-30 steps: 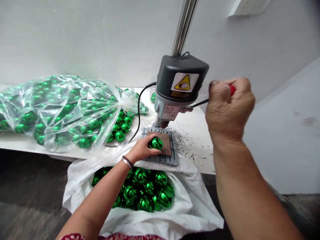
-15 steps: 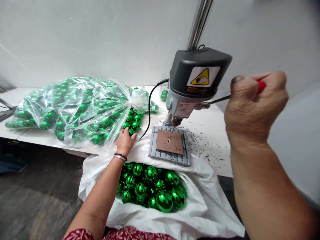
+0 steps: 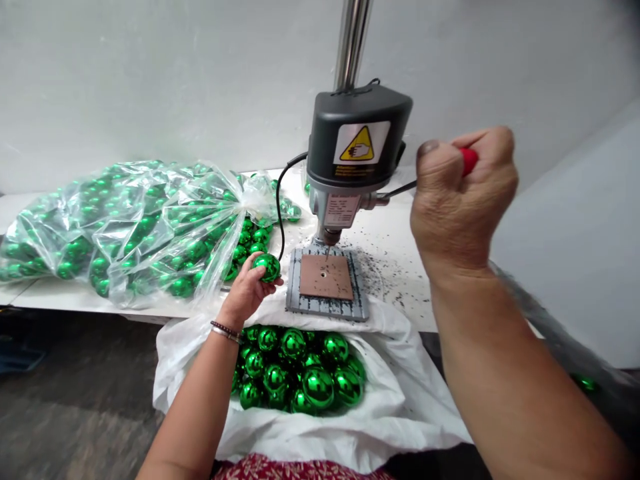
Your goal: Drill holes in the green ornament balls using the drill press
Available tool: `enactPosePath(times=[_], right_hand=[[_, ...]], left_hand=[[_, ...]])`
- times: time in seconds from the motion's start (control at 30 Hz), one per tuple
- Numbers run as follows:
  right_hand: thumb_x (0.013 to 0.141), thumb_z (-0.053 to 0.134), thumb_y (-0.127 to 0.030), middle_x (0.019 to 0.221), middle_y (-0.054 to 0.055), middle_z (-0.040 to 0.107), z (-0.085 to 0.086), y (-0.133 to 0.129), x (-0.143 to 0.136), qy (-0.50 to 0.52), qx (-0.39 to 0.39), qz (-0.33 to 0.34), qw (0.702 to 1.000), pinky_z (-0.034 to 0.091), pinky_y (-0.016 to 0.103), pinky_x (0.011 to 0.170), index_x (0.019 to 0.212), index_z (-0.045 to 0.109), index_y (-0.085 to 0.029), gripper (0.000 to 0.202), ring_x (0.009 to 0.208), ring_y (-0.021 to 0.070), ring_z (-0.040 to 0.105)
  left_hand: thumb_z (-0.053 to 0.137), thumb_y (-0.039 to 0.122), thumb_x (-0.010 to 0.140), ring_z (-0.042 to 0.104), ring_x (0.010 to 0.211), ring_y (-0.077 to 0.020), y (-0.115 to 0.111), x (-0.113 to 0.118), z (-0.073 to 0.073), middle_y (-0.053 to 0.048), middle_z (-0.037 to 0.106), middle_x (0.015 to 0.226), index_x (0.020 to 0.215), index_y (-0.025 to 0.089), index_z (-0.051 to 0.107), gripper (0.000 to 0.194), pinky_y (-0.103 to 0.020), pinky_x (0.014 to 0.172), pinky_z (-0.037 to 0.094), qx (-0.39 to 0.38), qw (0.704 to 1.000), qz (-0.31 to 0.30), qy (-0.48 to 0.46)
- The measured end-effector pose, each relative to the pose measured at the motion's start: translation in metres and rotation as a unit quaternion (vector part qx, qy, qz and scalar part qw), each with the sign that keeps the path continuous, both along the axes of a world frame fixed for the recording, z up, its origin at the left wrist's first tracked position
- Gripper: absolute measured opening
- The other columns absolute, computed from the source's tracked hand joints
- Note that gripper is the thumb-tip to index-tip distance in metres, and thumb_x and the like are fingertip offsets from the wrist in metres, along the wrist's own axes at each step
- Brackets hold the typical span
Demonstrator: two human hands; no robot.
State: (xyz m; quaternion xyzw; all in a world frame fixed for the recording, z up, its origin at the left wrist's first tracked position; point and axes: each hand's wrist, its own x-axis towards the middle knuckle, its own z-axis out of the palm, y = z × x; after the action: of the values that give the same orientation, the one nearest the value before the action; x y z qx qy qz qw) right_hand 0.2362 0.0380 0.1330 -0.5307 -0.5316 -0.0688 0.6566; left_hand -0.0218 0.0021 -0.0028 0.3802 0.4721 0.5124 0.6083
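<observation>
A shiny green ball ornament (image 3: 267, 267) rests in the fingers of my left hand (image 3: 246, 293), just left of the drill press base (image 3: 295, 297). My right hand (image 3: 463, 200) is wrapped round the red-knobbed lever (image 3: 469, 161) of the bench drill press (image 3: 355, 143). Its thin bit (image 3: 327, 253) points down above a brown square plate (image 3: 326, 276) that has a small hole in it. Below, several green balls (image 3: 319, 387) lie in a white cloth (image 3: 395, 407) spread over my lap.
On the table (image 3: 165, 307), a clear plastic bag (image 3: 120, 233) full of green balls lies to the left. A black cable (image 3: 280, 207) curves beside the drill. Dark shavings (image 3: 383, 270) are scattered right of the base. Another green ball (image 3: 585, 383) shows at far right.
My left hand has taken a green ball from beside the bag and brought it slightly toward the drill base. The right hand stays on the lever. The whole view has shifted slightly.
</observation>
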Motion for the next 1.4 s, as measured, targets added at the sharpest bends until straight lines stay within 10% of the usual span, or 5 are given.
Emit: enactPosePath(times=[0.23, 0.57, 1.13, 1.4], right_hand=[[0.092, 0.054, -0.030, 0.070, -0.006, 0.041, 0.003, -0.004, 0.000, 0.002, 0.006, 0.004, 1.000, 0.035, 0.018, 0.065, 0.079, 0.043, -0.015, 0.022, 0.064, 0.0021, 0.035], [0.091, 0.057, -0.028, 0.069, -0.007, 0.034, 0.011, -0.008, -0.003, 0.029, -0.021, 0.045, 0.998, 0.033, 0.017, 0.069, 0.079, 0.038, -0.017, 0.025, 0.064, 0.0016, 0.033], [0.089, 0.061, -0.027, 0.069, -0.007, 0.037, 0.019, -0.015, -0.002, 0.044, -0.050, 0.058, 0.996, 0.033, 0.016, 0.067, 0.076, 0.033, -0.020, 0.032, 0.064, 0.0036, 0.031], [0.090, 0.056, -0.024, 0.070, -0.007, 0.034, 0.021, -0.015, -0.003, 0.038, -0.060, 0.059, 0.996, 0.035, 0.016, 0.071, 0.074, 0.030, -0.021, 0.031, 0.066, 0.0036, 0.031]], left_hand=[[0.077, 0.030, 0.071, 0.070, 0.077, -0.0143, 0.009, 0.028, -0.003, -0.002, 0.069, 0.098, 0.114, 0.023, 0.053, 0.050, -0.021, 0.060, 0.050, -0.080, 0.988, -0.054, -0.120], [0.076, 0.036, 0.073, 0.050, 0.053, -0.0048, 0.042, 0.062, -0.002, 0.001, 0.064, 0.082, 0.112, 0.017, 0.061, 0.046, -0.018, 0.049, 0.039, 0.026, 0.965, -0.090, 0.243], [0.076, 0.037, 0.072, 0.065, 0.097, -0.0214, 0.045, 0.084, 0.005, -0.005, 0.072, 0.108, 0.122, 0.020, 0.065, 0.054, -0.032, 0.091, 0.049, 0.119, 0.870, -0.121, 0.462], [0.070, 0.045, 0.077, 0.063, 0.080, -0.0191, 0.044, 0.087, 0.008, -0.004, 0.072, 0.087, 0.113, 0.017, 0.072, 0.046, -0.028, 0.075, 0.049, 0.112, 0.860, -0.127, 0.482]])
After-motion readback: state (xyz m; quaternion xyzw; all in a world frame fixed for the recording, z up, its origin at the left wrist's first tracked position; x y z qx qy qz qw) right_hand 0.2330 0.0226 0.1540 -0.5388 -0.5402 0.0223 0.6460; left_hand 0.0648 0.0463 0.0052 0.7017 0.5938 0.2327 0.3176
